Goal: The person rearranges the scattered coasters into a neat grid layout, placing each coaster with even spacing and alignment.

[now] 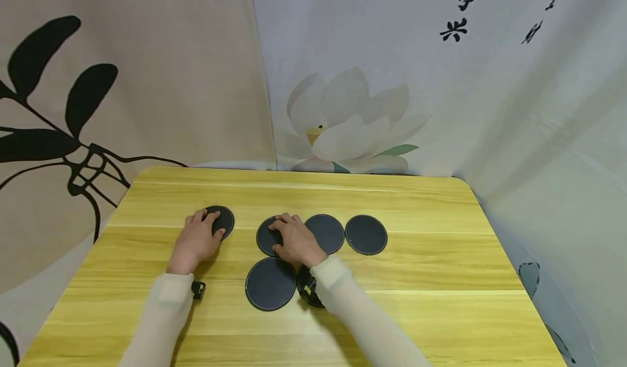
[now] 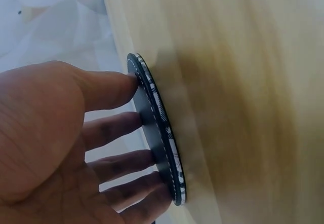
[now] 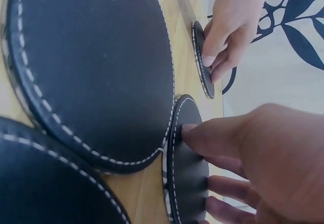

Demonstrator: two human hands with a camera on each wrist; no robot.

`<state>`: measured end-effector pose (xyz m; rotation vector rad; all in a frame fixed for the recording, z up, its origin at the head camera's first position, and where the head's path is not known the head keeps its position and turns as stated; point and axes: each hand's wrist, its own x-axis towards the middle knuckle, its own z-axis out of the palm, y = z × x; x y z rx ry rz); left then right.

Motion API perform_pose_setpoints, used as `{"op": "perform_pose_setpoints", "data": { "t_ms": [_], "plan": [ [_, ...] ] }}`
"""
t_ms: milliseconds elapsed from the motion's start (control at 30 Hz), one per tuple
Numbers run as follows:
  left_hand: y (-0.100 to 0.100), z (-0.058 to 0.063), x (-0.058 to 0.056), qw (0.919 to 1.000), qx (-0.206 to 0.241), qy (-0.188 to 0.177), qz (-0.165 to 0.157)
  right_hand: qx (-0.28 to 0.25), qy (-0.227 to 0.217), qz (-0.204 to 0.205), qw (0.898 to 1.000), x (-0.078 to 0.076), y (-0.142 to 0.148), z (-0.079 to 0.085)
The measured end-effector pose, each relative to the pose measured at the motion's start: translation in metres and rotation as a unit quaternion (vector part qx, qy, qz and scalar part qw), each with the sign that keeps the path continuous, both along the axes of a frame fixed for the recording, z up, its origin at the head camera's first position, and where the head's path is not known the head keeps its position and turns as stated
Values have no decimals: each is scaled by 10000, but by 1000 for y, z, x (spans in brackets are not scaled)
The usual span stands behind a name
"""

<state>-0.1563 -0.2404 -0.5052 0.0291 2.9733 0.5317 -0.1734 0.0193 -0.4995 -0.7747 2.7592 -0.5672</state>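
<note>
My left hand (image 1: 195, 242) rests its fingertips and thumb on a round black coaster (image 1: 224, 221) at the left side of the table. In the left wrist view, the fingers spread fairly straight across the face of this coaster (image 2: 149, 117), which has white stitching and a patterned underside edge. My right hand (image 1: 296, 242) touches a second black coaster (image 1: 266, 239) with its thumb and fingers; the hand covers part of it. The right wrist view shows the thumb on the stitched top of that coaster (image 3: 188, 176), beside a larger-looking coaster (image 3: 96, 67) bordering it.
Two more coasters, a middle one (image 1: 325, 231) and a right one (image 1: 366, 234), lie in the same row. Nearer me are a coaster (image 1: 271, 283) and another (image 1: 302, 274) partly hidden by the right wrist. A printed curtain (image 1: 362, 56) hangs behind the wooden table (image 1: 441, 280).
</note>
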Motion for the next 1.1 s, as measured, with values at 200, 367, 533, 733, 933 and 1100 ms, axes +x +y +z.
{"op": "perform_pose_setpoints", "data": {
  "t_ms": [200, 367, 533, 733, 933, 1100],
  "plan": [
    [9, -2, 11, 9997, -88, 212, -26, 65, 4, 40, 10000, 0, 0, -1],
    [14, -3, 18, 9996, -93, 281, -49, 52, 25, 54, 10000, 0, 0, -2],
    [21, -2, 28, 9994, -94, 326, -64, -18, 74, 49, 10000, 0, 0, -2],
    [26, -2, 35, 9991, -42, 424, -77, -23, 121, -1, 9999, 0, 0, -1],
    [20, -4, 33, 9983, 64, 570, -100, -99, -69, -77, 9999, -3, -4, 7],
    [7, 0, 26, 9975, 519, 477, -31, -393, -239, -186, 9988, -8, -10, 15]
  ]
}}
